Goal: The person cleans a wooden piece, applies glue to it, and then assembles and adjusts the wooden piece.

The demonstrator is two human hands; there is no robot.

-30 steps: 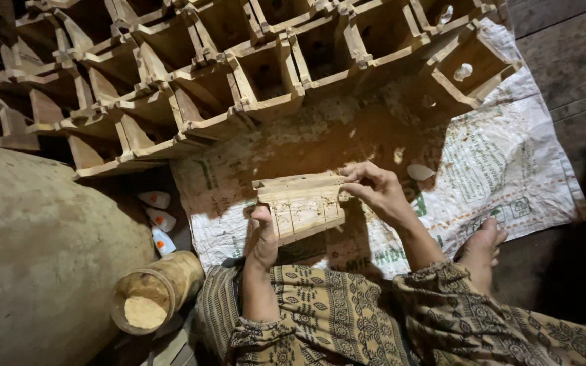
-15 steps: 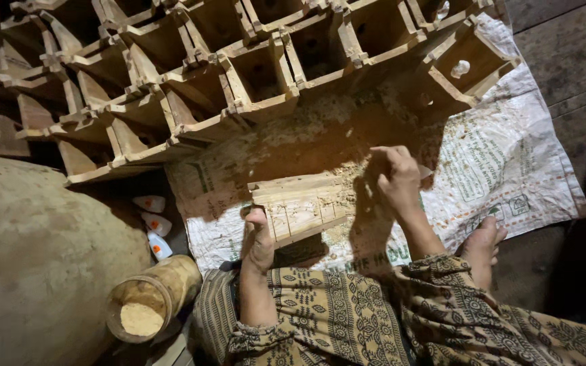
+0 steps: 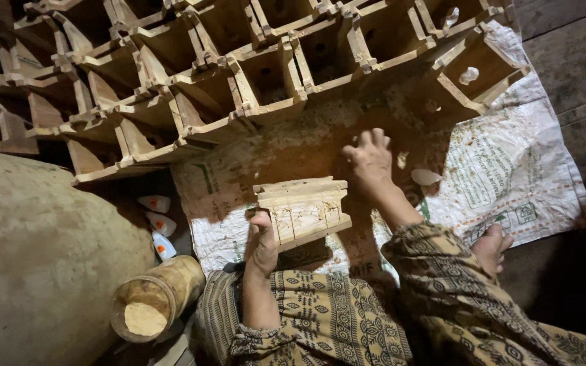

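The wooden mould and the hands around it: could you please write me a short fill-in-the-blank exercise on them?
1. The wooden mould is held by the ____ hand.
2. The right hand rests on the printed ____ spread on the floor.
3. The jar lying on its side holds a pale ____.

Missing words: left; sack; powder

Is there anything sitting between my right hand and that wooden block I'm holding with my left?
Nothing visible. The right hand rests on the dusty mat just beyond the wooden block, which the left hand grips; only bare mat lies between.
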